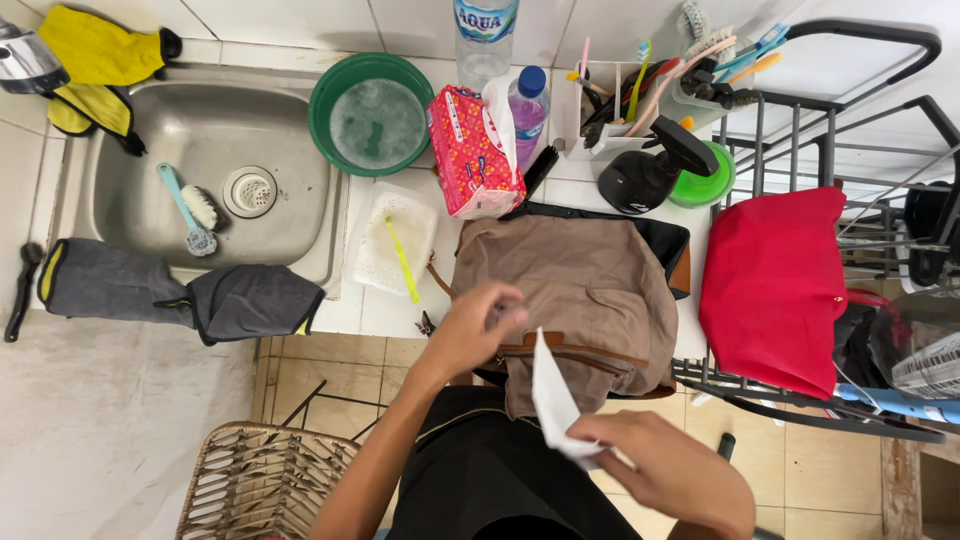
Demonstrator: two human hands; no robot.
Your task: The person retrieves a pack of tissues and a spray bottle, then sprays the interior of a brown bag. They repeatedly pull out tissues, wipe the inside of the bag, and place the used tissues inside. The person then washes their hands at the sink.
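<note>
A white tissue (553, 400) is pinched in the right hand (668, 470), fingers closed on its lower edge. The left hand (475, 325) is curled on the brown canvas bag (580, 300); whether it grips anything cannot be told. A scrub brush (190, 210) lies in the steel sink (140, 140), soapy water fills the green basin (372, 115), and brushes are stood in a white caddy (625, 100). The counter (375, 305) is white-tiled. A red patterned tissue pack (468, 150) stands behind the bag.
</note>
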